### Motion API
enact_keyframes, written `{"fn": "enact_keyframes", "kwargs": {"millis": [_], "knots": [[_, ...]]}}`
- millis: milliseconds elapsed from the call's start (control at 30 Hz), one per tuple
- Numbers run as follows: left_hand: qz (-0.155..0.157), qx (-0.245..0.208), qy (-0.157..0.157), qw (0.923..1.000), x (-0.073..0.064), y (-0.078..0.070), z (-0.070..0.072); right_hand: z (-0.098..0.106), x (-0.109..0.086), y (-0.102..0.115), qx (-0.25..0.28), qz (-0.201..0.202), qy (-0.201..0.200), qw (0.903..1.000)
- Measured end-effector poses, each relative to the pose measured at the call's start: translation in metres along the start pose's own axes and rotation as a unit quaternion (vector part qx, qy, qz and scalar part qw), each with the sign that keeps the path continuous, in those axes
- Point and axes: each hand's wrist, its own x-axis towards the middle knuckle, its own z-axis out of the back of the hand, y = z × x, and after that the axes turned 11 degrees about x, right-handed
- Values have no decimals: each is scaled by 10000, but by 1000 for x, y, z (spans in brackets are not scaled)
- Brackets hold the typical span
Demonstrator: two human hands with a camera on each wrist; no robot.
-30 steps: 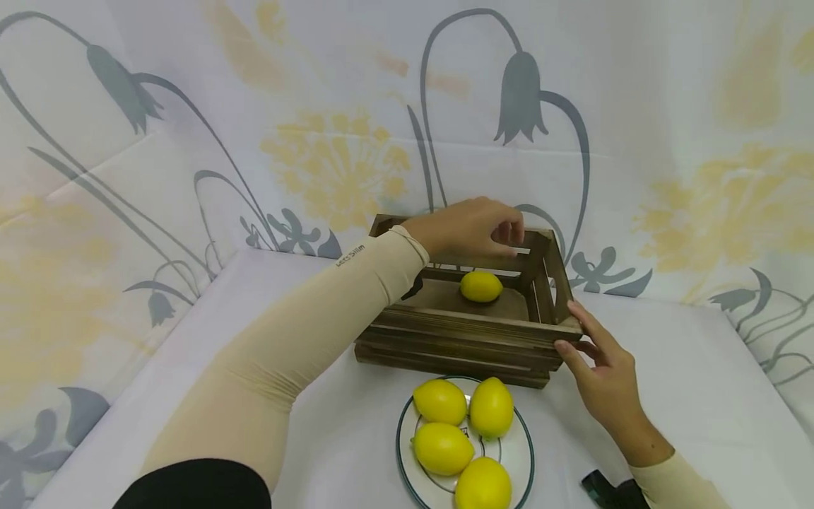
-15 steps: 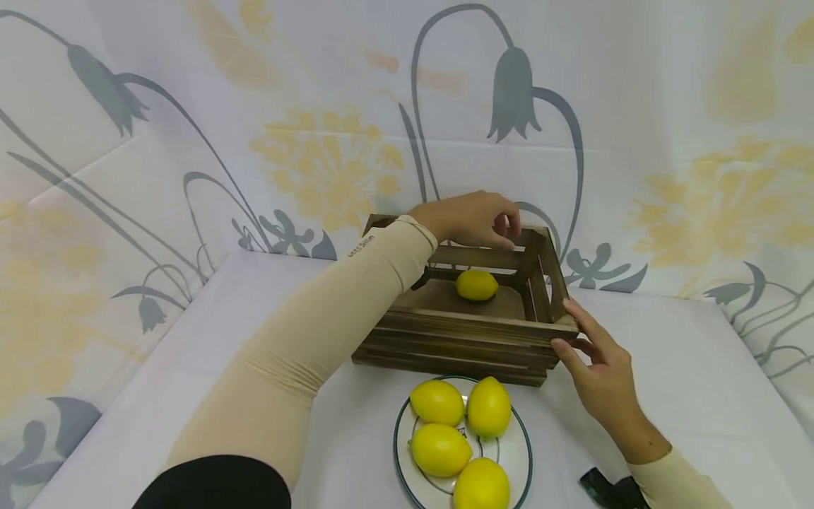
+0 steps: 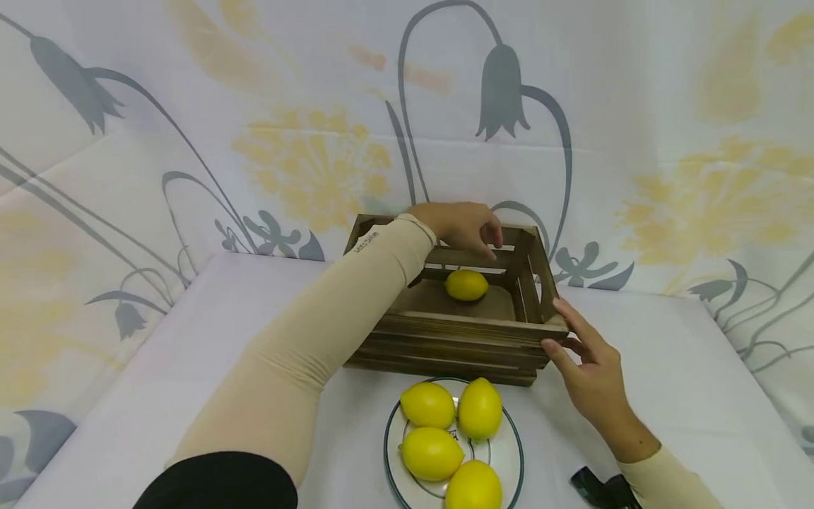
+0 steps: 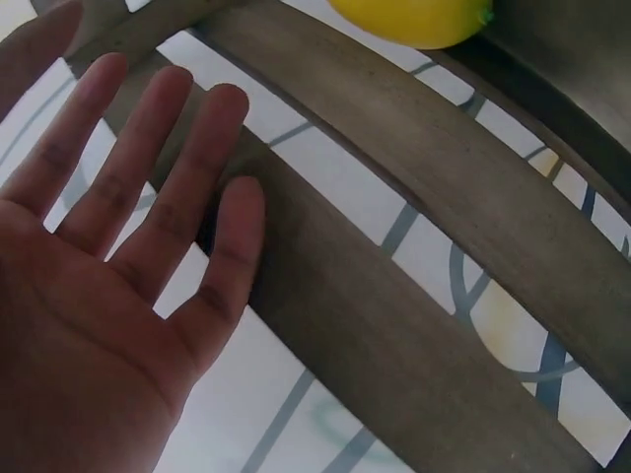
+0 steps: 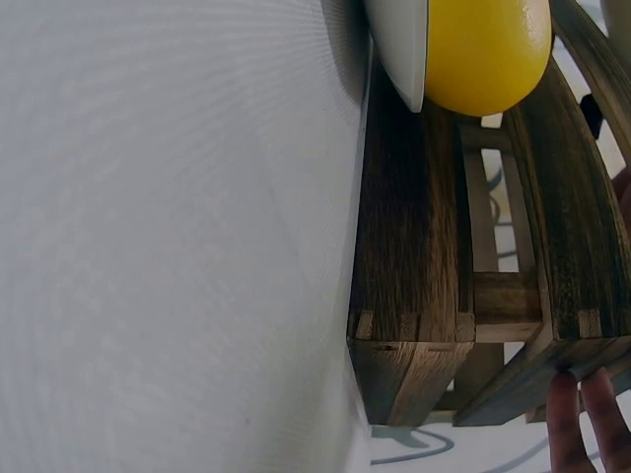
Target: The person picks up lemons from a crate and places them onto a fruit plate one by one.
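Note:
My left hand (image 3: 461,226) reaches over the back wall of the slatted wooden crate (image 3: 439,346), its forearm crossing the crate's left part. In the left wrist view, the left hand (image 4: 128,266) has its fingers extended and holds nothing, with the slats beside it. One yellow lemon (image 3: 466,285) lies on the crate's floor, just below that hand in the head view. At the crate's front right corner, my right hand (image 3: 594,375) grips the wood, thumb on the front and fingers on the side. Its fingertips (image 5: 564,394) touch the end slat in the right wrist view.
A white plate (image 3: 505,452) with a dark rim stands close in front of the crate, bearing several lemons (image 3: 432,454). A black device (image 3: 600,488) is at the right wrist. A flower-patterned cloth (image 3: 318,155) hangs behind the crate, above the white tabletop (image 3: 661,382).
The head view has shifted slightly, so the scene sits further left. My left hand has dipped a little behind the crate's inside. My right hand keeps its grip on the corner.

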Motion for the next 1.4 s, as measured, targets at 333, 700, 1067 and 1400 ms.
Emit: {"fn": "enact_keyframes", "kwargs": {"millis": [333,700,1067,1400], "knots": [[54,67,442,9990,3,-6,2,6,-4,7,-20,-95,-11,10000],[548,70,1283,9902,-5,-8,-6,5,-3,15,159,-107,-12,9998],[679,17,1613,9846,-5,-11,-17,7,-4,16,192,-108,-13,9998],[705,231,1809,9807,3,-8,-24,9,-2,16,221,19,7,9998]]}}
